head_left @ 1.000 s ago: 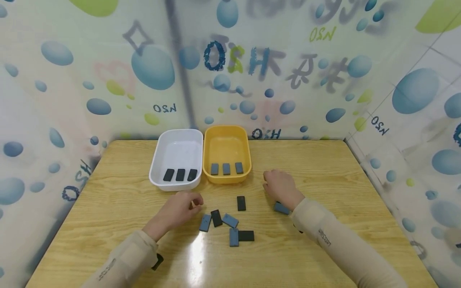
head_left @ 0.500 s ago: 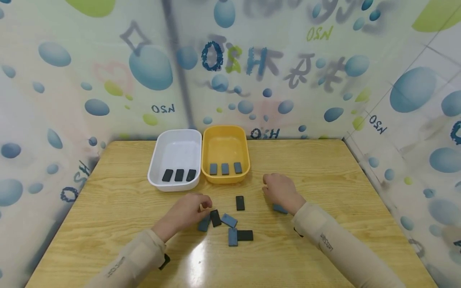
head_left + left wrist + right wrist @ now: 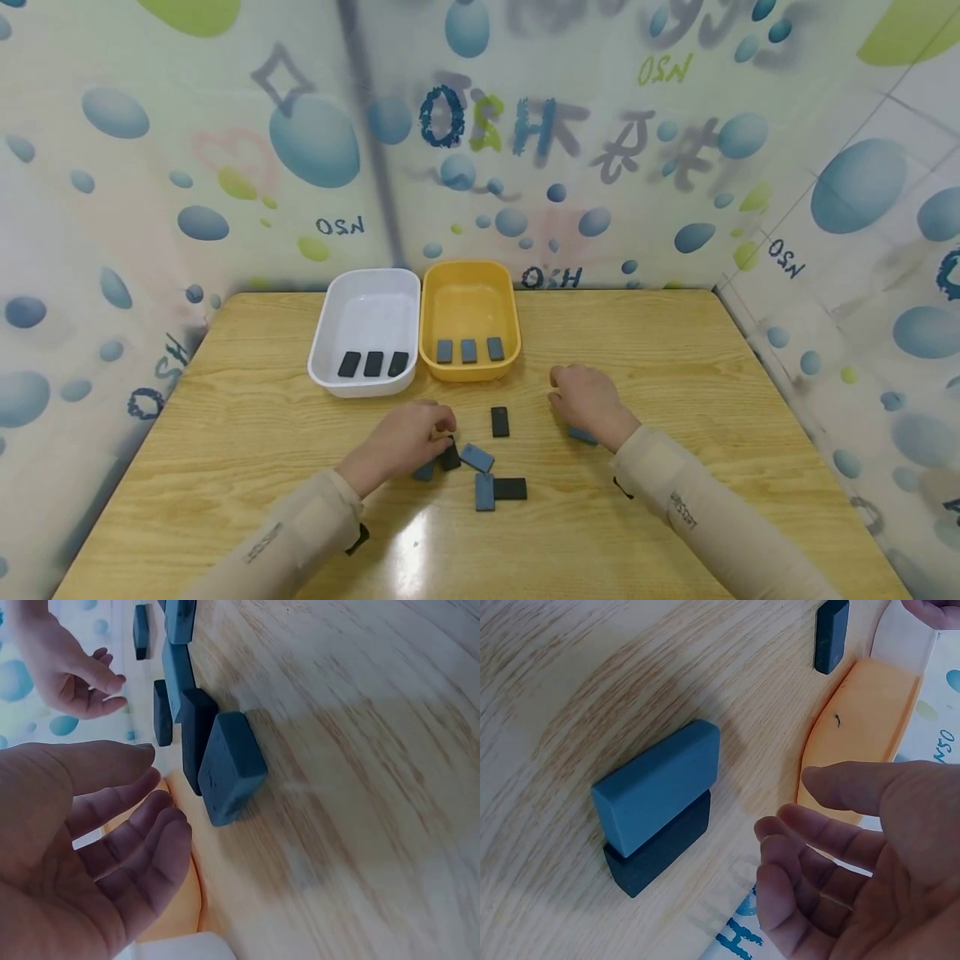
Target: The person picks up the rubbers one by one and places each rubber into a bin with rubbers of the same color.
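My left hand [image 3: 405, 437] hovers over the table with fingers loosely bent and nothing in them. Its thumb tip overlaps a black rectangular block [image 3: 450, 457] in the head view; a blue-grey block [image 3: 424, 472] is partly covered by the hand. In the left wrist view, that blue-grey block [image 3: 232, 769] stands out just past the fingertips, beside the black block [image 3: 196, 735]. My right hand [image 3: 592, 400] hangs relaxed and holds nothing. By its wrist lies a blue-grey block [image 3: 582, 435]; the right wrist view shows this block [image 3: 656, 787] against a black block [image 3: 660, 855].
A white tray [image 3: 322, 367] with black blocks stands left of a yellow tray [image 3: 472, 375] with blue-grey ones. On the wooden table [image 3: 637, 533] lie a lone black block [image 3: 500, 422], a tilted blue-grey block [image 3: 477, 457], and a blue-grey block [image 3: 485, 492] touching a black one [image 3: 511, 489].
My left hand has moved rightward, from beside the blue-grey block to over it and up to the black block. The right hand has barely moved. The view has shifted slightly.
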Demonstrator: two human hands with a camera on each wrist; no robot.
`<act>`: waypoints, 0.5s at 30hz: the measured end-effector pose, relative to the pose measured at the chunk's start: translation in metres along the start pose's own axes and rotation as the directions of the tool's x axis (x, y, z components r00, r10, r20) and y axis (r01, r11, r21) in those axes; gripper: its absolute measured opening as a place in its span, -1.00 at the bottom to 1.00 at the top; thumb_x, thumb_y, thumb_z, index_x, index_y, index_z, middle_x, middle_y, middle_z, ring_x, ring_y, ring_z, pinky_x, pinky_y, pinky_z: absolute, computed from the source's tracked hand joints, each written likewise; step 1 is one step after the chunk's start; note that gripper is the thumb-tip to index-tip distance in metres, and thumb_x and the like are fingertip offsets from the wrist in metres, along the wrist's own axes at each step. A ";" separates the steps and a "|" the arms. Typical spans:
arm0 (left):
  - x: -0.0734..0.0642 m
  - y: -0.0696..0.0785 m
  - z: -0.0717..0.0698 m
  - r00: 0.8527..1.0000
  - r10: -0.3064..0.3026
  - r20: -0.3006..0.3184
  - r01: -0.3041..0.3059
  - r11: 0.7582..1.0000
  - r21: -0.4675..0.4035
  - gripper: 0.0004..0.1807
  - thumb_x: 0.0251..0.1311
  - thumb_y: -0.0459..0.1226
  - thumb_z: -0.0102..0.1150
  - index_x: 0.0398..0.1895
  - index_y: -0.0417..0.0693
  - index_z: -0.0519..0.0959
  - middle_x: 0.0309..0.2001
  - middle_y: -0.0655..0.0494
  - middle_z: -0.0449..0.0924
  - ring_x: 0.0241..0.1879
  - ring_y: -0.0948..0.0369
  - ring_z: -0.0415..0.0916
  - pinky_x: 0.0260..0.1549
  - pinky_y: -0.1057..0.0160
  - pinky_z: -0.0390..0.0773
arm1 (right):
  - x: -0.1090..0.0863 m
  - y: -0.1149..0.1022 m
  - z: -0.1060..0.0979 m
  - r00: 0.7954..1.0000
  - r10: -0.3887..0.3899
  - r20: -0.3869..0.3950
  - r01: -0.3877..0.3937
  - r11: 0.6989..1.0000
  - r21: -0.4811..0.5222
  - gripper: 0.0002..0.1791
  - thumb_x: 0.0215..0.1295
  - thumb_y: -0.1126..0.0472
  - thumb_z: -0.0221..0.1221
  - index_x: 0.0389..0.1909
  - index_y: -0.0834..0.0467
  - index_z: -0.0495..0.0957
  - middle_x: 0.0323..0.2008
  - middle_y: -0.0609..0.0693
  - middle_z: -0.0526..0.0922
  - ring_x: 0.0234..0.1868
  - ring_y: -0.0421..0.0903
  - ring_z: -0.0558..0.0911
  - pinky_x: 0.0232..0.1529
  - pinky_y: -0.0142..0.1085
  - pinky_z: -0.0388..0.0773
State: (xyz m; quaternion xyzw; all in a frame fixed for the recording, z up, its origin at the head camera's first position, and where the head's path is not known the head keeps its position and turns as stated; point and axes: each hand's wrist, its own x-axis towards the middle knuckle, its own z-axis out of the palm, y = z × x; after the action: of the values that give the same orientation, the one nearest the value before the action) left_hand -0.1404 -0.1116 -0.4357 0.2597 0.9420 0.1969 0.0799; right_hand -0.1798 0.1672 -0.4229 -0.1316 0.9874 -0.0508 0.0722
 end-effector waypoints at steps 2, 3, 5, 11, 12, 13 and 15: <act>0.001 0.001 0.002 1.000 0.006 -0.005 -0.006 1.000 0.007 -0.87 0.13 -0.21 0.33 -0.27 0.00 0.65 -0.30 0.16 0.64 -0.27 0.21 0.56 -0.22 0.15 0.57 | 0.001 0.000 0.001 1.000 0.000 0.000 0.000 1.000 -0.002 -0.78 0.32 0.15 0.19 -0.10 0.17 0.61 -0.20 0.12 0.71 -0.31 0.00 0.69 -0.37 -0.16 0.64; 0.002 0.001 0.003 1.000 0.005 -0.005 -0.005 1.000 0.006 -0.87 0.13 -0.21 0.33 -0.27 0.00 0.65 -0.29 0.15 0.63 -0.26 0.20 0.56 -0.20 0.14 0.58 | 0.001 0.000 0.001 1.000 0.000 0.001 0.000 1.000 -0.003 -0.78 0.32 0.15 0.19 -0.10 0.17 0.61 -0.20 0.11 0.71 -0.30 0.00 0.69 -0.36 -0.16 0.64; 0.003 0.001 0.005 1.000 -0.001 -0.001 0.001 1.000 0.017 -0.86 0.13 -0.20 0.34 -0.26 0.00 0.65 -0.28 0.14 0.62 -0.27 0.20 0.55 -0.20 0.14 0.58 | 0.001 -0.001 0.001 1.000 0.001 0.000 -0.001 1.000 0.002 -0.78 0.32 0.16 0.19 -0.09 0.17 0.61 -0.20 0.11 0.71 -0.30 -0.01 0.69 -0.37 -0.17 0.64; 0.005 0.002 0.008 0.999 -0.034 0.032 0.033 0.999 0.042 -0.85 0.11 -0.18 0.36 -0.28 0.03 0.63 -0.30 0.14 0.55 -0.36 0.24 0.45 -0.28 0.17 0.54 | 0.001 -0.003 0.000 1.000 -0.001 -0.005 0.001 1.000 0.010 -0.78 0.32 0.16 0.19 -0.09 0.18 0.61 -0.20 0.12 0.71 -0.28 0.00 0.68 -0.36 -0.16 0.63; 0.005 0.002 0.009 0.999 -0.036 0.035 0.035 0.998 0.045 -0.84 0.10 -0.18 0.36 -0.28 0.03 0.62 -0.30 0.14 0.54 -0.37 0.25 0.44 -0.29 0.17 0.53 | 0.000 -0.003 0.000 1.000 -0.004 -0.007 0.004 1.000 0.009 -0.78 0.32 0.17 0.19 -0.10 0.18 0.61 -0.20 0.12 0.71 -0.28 0.01 0.69 -0.35 -0.16 0.64; 0.005 0.002 0.009 0.999 -0.037 0.038 0.035 0.998 0.050 -0.84 0.10 -0.17 0.37 -0.29 0.03 0.62 -0.31 0.15 0.53 -0.38 0.25 0.43 -0.30 0.18 0.52 | 0.000 -0.003 0.000 1.000 -0.007 -0.010 0.007 1.000 0.008 -0.79 0.32 0.17 0.19 -0.11 0.18 0.62 -0.20 0.12 0.71 -0.27 0.01 0.69 -0.34 -0.15 0.64; 0.006 0.002 0.010 0.999 -0.037 0.040 0.034 0.998 0.053 -0.84 0.10 -0.17 0.37 -0.30 0.03 0.62 -0.33 0.16 0.52 -0.39 0.25 0.43 -0.32 0.18 0.52 | 0.000 -0.003 0.000 1.000 -0.012 -0.014 0.012 1.000 0.006 -0.79 0.32 0.17 0.19 -0.12 0.18 0.62 -0.20 0.13 0.71 -0.27 0.01 0.69 -0.33 -0.15 0.65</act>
State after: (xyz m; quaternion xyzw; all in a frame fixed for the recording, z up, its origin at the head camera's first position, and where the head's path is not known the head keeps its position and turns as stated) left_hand -0.1418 -0.1041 -0.4440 0.2489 0.9495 0.1652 0.0958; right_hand -0.1787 0.1642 -0.4226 -0.1369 0.9869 -0.0550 0.0652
